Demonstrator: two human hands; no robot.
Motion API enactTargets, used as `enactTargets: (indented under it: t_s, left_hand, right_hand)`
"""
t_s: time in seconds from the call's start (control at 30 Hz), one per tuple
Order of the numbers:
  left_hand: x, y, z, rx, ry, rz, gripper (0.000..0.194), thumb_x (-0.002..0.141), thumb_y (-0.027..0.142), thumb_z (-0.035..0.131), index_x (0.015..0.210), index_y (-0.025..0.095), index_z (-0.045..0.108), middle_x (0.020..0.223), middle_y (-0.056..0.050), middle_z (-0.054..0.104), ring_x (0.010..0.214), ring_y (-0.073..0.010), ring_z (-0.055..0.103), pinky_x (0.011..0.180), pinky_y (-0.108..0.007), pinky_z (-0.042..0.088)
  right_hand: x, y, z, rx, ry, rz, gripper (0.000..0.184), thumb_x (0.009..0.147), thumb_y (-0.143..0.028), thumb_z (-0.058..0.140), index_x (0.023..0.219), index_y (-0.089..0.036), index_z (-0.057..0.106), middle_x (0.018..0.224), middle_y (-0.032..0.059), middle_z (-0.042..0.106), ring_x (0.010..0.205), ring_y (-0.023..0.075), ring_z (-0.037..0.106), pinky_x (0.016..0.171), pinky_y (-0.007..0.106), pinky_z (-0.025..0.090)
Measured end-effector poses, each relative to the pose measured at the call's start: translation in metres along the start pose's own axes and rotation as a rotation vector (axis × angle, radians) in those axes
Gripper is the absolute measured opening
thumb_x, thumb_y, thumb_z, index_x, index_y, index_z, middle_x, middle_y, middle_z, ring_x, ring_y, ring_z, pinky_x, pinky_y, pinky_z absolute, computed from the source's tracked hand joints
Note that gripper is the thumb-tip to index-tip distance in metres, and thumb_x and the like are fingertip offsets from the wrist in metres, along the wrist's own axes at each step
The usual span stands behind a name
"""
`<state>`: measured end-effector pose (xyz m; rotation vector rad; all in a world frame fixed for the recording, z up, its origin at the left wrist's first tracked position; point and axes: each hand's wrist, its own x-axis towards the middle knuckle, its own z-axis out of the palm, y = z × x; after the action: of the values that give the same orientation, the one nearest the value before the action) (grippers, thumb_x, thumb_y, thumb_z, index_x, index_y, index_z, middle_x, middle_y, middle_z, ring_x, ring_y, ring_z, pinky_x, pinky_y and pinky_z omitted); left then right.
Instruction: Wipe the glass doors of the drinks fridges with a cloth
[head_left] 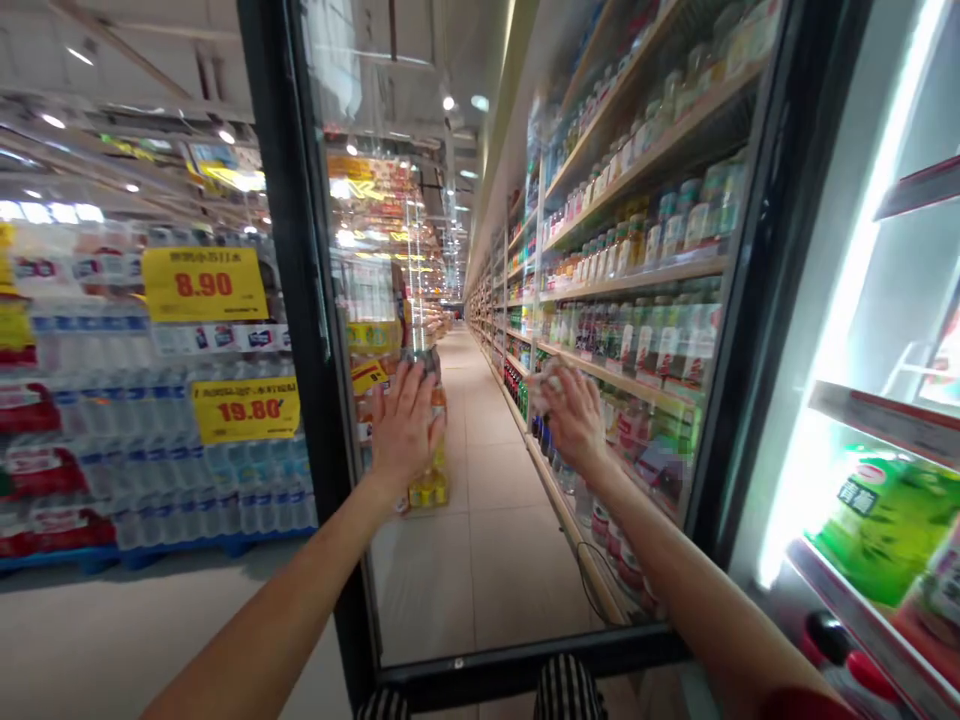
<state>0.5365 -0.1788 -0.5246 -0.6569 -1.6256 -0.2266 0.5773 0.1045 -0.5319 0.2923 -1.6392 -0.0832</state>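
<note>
1. Black frame (281, 200) around a glass pane (465, 560): the door stands open, swung out beside the lit cooler (885, 425). That much is done, as far as one view can show.
2. The left hand (405, 420) lies at the pane's left part, palm towards it, fingers spread, holding nothing. It looks to be resting on the glass, though the contact itself is hard to confirm.
3. The right hand (577, 410) has its fingers bent together over a pale wad (547, 385), clamped lightly by the look of it. Blur hides whether this is cloth or tissue.
4. That wad is at the pane's middle height, right of centre, seemingly against the glass.
5. Work at the glass appears under way, not finished: both hands are up at it and the door is open. How much of the pane has been gone over cannot be told, since reflections mask any marks.
6. Neither hand is at the top or bottom of the pane. Whether those parts are done or left is unclear.
7. Inside the cooler, the green bag (877, 510) sits on its shelf, well apart from both hands.
</note>
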Motion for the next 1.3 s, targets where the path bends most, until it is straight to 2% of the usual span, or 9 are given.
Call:
enactTargets:
  t_s: [0.17,0.23,0.4,0.6,0.67,0.83,1.03,1.23,1.3]
  left_hand:
    - [0.01,-0.011,0.0,-0.042,-0.012,-0.034,0.06,0.083,0.031,0.047,0.139,0.02,0.029,0.145,-0.011,0.032,0.138,-0.0246,0.02,0.112,-0.047,0.012]
    - [0.009,-0.01,0.003,-0.043,0.005,-0.042,0.061,0.084,0.032,0.047,0.14,0.019,0.028,0.145,-0.012,0.031,0.138,-0.0251,0.019,0.112,-0.047,0.011]
    - [0.006,-0.01,0.006,-0.065,0.002,-0.053,0.059,0.084,0.035,0.047,0.138,0.019,0.03,0.146,-0.011,0.031,0.138,-0.0249,0.019,0.113,-0.047,0.011]
    - [0.007,-0.009,0.007,-0.044,0.004,-0.052,0.059,0.084,0.037,0.047,0.137,0.017,0.032,0.144,-0.012,0.033,0.137,-0.0257,0.021,0.112,-0.048,0.013]
    - [0.006,-0.009,0.009,-0.035,0.025,-0.043,0.06,0.084,0.036,0.048,0.138,0.017,0.03,0.144,-0.013,0.033,0.138,-0.0251,0.019,0.112,-0.048,0.012]
    - [0.005,-0.016,0.008,-0.027,0.039,-0.047,0.06,0.084,0.036,0.049,0.138,0.016,0.031,0.145,-0.013,0.031,0.138,-0.0239,0.02,0.112,-0.047,0.013]
    - [0.003,-0.026,0.003,-0.034,0.05,-0.122,0.064,0.084,0.036,0.049,0.138,0.011,0.027,0.148,-0.015,0.023,0.139,-0.0259,0.014,0.111,-0.05,0.012]
    - [-0.004,-0.035,0.002,-0.05,0.068,-0.075,0.061,0.083,0.036,0.05,0.136,0.013,0.031,0.146,-0.014,0.028,0.138,-0.0243,0.019,0.111,-0.047,0.015]
    - [-0.008,-0.038,0.001,-0.055,0.076,-0.073,0.061,0.083,0.036,0.05,0.136,0.015,0.031,0.146,-0.013,0.029,0.138,-0.0239,0.019,0.111,-0.046,0.017]
  right_hand:
    - [0.031,0.043,-0.006,-0.092,0.397,0.517,0.048,0.086,-0.019,0.031,0.133,-0.014,0.042,0.145,0.0145,0.028,0.137,0.0259,0.022,0.107,0.055,0.025]
    - [0.039,0.022,0.003,-0.06,0.36,0.425,0.049,0.086,-0.018,0.032,0.135,-0.017,0.039,0.146,0.012,0.028,0.139,0.0244,0.018,0.108,0.054,0.025]
    - [0.032,-0.04,0.021,0.014,0.008,-0.109,0.052,0.082,-0.015,0.04,0.133,-0.027,0.041,0.144,0.0022,0.035,0.14,0.019,0.016,0.111,0.044,0.026]
    - [0.058,-0.003,0.016,-0.128,0.319,0.354,0.049,0.088,-0.018,0.028,0.137,-0.016,0.033,0.145,0.0144,0.026,0.14,0.0243,0.011,0.107,0.054,0.026]
    - [0.059,-0.02,0.021,-0.112,0.292,0.27,0.049,0.087,-0.015,0.029,0.136,-0.017,0.033,0.145,0.0119,0.027,0.141,0.0227,0.009,0.108,0.052,0.025]
    - [0.042,-0.073,0.029,0.014,-0.009,-0.264,0.045,0.085,-0.015,0.037,0.128,-0.027,0.044,0.141,-0.0015,0.039,0.14,0.0156,0.011,0.113,0.041,0.022]
    - [0.059,-0.057,0.022,-0.084,0.205,0.286,0.042,0.089,-0.021,0.032,0.129,-0.017,0.044,0.142,0.0098,0.035,0.14,0.0221,0.013,0.111,0.046,0.025]
    - [0.013,-0.106,0.031,0.037,-0.065,-0.305,0.039,0.088,-0.023,0.039,0.127,-0.028,0.044,0.144,-0.0056,0.035,0.141,0.0155,0.009,0.116,0.039,0.018]
    - [0.02,-0.104,0.031,0.051,-0.084,-0.248,0.04,0.089,-0.023,0.038,0.128,-0.027,0.043,0.145,-0.0042,0.034,0.141,0.0152,0.007,0.116,0.04,0.016]
